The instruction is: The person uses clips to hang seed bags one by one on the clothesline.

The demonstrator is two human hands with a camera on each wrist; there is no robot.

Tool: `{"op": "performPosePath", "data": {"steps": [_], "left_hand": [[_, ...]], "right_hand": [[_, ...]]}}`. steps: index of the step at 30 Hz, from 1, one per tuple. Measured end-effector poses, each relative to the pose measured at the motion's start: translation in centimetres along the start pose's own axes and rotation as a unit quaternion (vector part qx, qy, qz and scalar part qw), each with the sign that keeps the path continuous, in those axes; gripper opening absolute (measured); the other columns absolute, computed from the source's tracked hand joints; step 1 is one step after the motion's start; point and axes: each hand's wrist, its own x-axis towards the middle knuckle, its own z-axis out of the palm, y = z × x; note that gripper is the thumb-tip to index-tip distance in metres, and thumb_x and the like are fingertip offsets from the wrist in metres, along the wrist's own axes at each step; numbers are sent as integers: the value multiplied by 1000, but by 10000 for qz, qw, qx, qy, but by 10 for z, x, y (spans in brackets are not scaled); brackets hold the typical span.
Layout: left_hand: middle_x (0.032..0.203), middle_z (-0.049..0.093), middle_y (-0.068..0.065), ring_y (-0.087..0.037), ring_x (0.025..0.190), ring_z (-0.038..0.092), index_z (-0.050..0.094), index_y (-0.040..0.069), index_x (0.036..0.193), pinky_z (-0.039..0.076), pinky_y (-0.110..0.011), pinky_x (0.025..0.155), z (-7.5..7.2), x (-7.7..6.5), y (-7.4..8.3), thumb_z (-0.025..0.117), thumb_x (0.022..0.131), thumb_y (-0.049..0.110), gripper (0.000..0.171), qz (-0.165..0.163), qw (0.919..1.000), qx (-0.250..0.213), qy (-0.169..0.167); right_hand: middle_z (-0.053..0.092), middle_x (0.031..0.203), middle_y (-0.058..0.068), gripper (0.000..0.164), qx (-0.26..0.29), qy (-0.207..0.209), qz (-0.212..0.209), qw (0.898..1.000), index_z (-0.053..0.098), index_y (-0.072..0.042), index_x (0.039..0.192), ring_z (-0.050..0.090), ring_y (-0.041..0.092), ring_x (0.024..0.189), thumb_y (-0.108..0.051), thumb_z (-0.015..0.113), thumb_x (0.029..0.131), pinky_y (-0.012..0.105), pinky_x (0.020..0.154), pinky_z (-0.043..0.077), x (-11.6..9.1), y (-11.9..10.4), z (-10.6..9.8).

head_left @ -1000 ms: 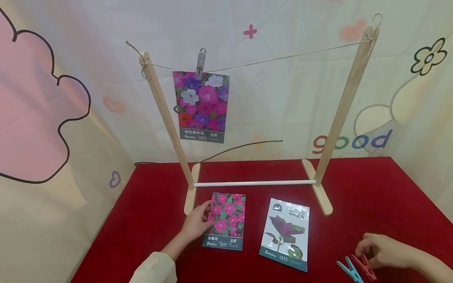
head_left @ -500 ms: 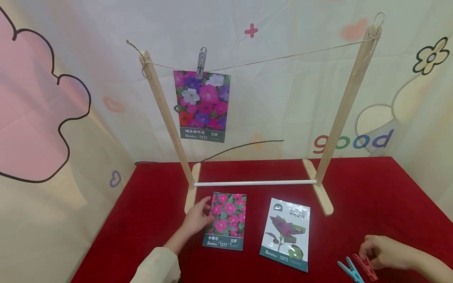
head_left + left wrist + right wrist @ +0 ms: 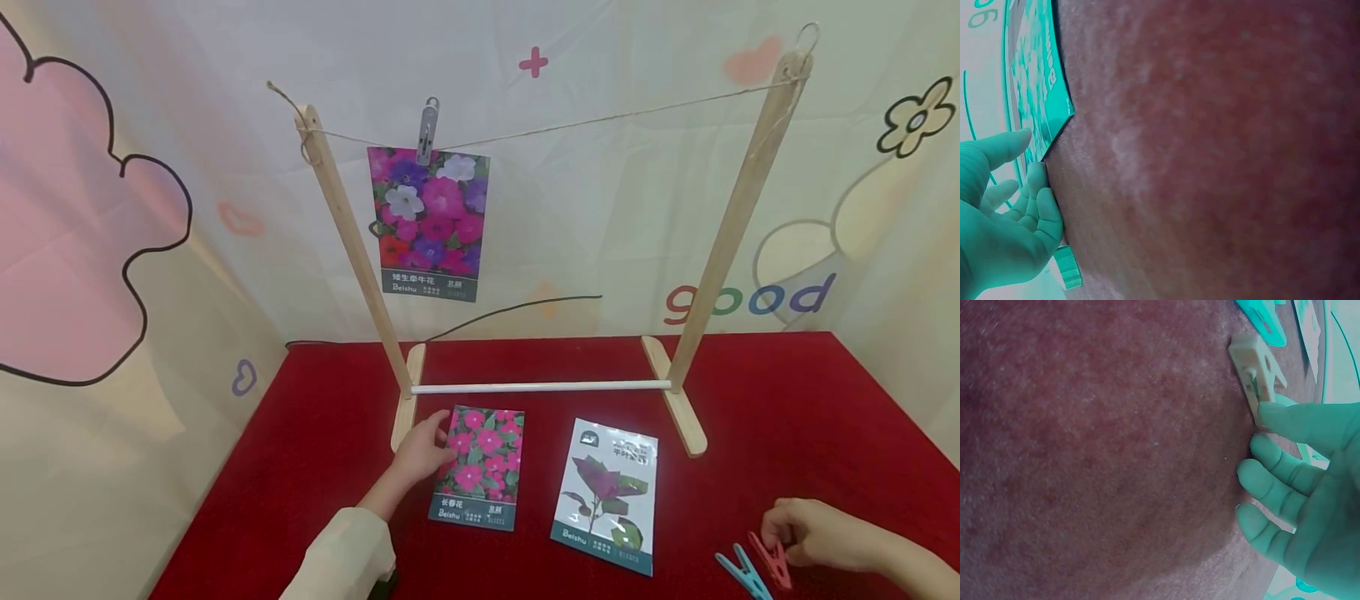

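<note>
A seed packet with pink flowers (image 3: 483, 467) lies on the red cloth. My left hand (image 3: 422, 450) is at its left edge, thumb over the edge and fingers spread apart; the left wrist view shows the fingertips (image 3: 1036, 170) right beside the packet's border. At the lower right, my right hand (image 3: 813, 533) pinches one end of a red clothespin (image 3: 770, 560). In the right wrist view, the thumb presses the clothespin (image 3: 1252, 372), the index finger is mostly hidden and the other fingers are loosely bent near the cloth. A blue clothespin (image 3: 742, 573) lies just left of the red one.
A wooden stand (image 3: 352, 250) with a white crossbar (image 3: 540, 387) rises behind, a twine line (image 3: 600, 122) strung across its top. From the line hangs a petunia packet (image 3: 429, 221) by a grey clip (image 3: 427, 132). A white packet (image 3: 603, 497) lies in the middle front.
My left hand has shifted slightly up along the packet's left edge. The red clothespin has turned a little in my right hand. The packets stay where they were.
</note>
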Motion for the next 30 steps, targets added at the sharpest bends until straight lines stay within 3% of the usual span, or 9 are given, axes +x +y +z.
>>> {"op": "performPosePath", "data": {"steps": [7,13,20,30], "left_hand": [[80,55,-6,-15,68,50,40,2,129,44,-26,59,1,8,2,67,74,10,61,-211,9997,-88,-76],[79,56,-6,-14,66,52,40,2,129,45,-25,59,2,13,1,67,75,11,62,-283,9996,-41,-69],[83,56,-8,-17,71,51,42,3,127,45,-28,61,3,17,3,67,74,12,59,-328,9994,-40,133],[96,59,-11,-20,81,54,44,7,127,48,-34,71,5,22,4,65,77,15,55,-576,9973,-243,389]], "right_hand": [[46,70,-2,15,-21,62,300,9995,55,-8,77,39,-3,63,5,55,72,21,48,32,2,0,-1],[47,69,-11,7,-69,77,426,9990,55,-8,77,39,-4,61,-2,57,75,20,47,33,3,-1,-1],[47,65,-9,10,-430,241,223,9985,54,-8,75,38,-6,60,1,58,74,19,46,32,5,0,-1],[45,67,-14,10,-642,498,284,9963,52,-9,75,36,-7,59,-1,59,76,19,45,31,10,-1,1]]}}
